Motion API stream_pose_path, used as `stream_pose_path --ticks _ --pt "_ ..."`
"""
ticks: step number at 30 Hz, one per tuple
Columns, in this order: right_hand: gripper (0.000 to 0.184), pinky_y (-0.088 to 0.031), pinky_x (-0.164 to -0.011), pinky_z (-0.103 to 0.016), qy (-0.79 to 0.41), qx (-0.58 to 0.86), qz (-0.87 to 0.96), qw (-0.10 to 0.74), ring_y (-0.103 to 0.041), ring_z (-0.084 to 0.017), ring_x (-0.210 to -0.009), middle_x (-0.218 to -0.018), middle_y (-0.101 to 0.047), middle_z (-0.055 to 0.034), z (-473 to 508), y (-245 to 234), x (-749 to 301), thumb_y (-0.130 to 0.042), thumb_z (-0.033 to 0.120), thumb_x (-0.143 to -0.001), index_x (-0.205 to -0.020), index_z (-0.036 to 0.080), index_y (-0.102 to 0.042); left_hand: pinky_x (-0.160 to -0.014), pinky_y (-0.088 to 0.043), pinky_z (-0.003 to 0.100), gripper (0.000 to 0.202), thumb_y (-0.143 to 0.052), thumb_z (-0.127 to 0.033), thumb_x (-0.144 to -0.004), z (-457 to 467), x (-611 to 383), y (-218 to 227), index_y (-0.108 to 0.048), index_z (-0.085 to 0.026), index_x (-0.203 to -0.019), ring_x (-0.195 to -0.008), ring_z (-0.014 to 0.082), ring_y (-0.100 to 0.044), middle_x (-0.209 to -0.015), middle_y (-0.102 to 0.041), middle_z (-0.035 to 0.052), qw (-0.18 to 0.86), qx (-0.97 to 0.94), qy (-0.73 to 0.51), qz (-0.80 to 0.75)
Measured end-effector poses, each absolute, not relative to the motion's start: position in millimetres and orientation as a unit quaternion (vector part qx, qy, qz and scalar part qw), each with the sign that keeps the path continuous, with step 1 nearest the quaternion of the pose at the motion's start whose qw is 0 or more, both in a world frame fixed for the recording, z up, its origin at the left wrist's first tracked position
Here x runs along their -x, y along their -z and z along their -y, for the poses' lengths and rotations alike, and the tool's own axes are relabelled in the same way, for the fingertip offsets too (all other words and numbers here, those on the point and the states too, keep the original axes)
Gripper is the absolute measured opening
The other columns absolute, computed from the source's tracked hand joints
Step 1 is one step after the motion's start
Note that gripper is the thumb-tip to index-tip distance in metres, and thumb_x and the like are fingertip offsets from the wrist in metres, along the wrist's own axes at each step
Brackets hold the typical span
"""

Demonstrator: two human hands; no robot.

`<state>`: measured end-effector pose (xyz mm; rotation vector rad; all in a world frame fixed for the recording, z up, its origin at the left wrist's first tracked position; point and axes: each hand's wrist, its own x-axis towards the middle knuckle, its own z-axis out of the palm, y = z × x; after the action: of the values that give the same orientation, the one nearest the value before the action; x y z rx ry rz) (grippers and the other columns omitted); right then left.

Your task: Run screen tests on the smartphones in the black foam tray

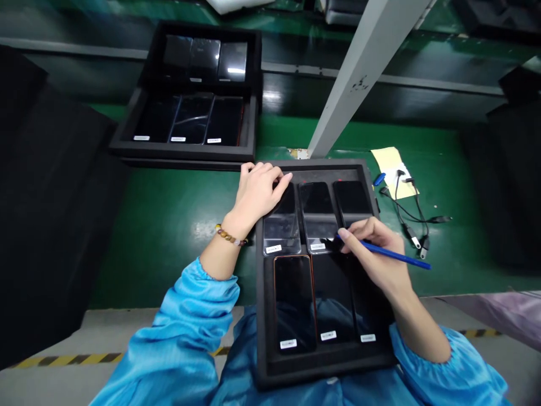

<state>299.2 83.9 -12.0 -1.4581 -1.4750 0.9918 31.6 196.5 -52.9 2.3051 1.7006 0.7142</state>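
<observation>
While resting the curled left hand (258, 189) on the far-left corner of the dark tray (329, 366), probably to steady it (cannot tell if gripping), pinches a slim blue tool (397, 256) in the right hand (374, 248). Points the tip leftward, near the labelled end of the far-middle phone (316, 208), with the long axis slanting crosswise.

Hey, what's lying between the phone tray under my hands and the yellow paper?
A small blue piece, perhaps a cap, lies between the tray and the yellow paper in the head view.
</observation>
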Motion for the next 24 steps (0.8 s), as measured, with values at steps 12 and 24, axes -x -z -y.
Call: stream_pose_path --ticks 12,24 --pt "0.041 -0.045 -0.085 -0.041 -0.341 0.556 0.673 0.350 -0.063 -0.020 -0.078 -0.068 -0.065 0.0009 -77.0 24.2 -303.4 -0.070 0.023 -0.100 -0.064 0.025 -0.051 -0.101 -0.036 0.052 0.043 -0.044 -0.049 -0.112 -198.0 -31.7 52.8 -0.064 -0.024 -0.084 -0.097 0.0283 -0.064 -0.092 -0.073 0.0055 0.093 -0.778 -0.232 -0.576" --pt "0.041 -0.045 -0.082 -0.040 -0.340 0.565 0.664 0.353 -0.062 -0.020 -0.079 -0.068 -0.063 0.0008 -76.8 22.3 -302.6 -0.067 0.022 -0.099 -0.063 0.025 -0.048 -0.101 -0.036 0.053 0.044 -0.043 -0.051 -0.112 -198.7 -31.8 52.4 -0.064 -0.024 -0.085 -0.096 0.0282 -0.063 -0.092 -0.073 0.0062 0.098 -0.778 -0.227 -0.578"
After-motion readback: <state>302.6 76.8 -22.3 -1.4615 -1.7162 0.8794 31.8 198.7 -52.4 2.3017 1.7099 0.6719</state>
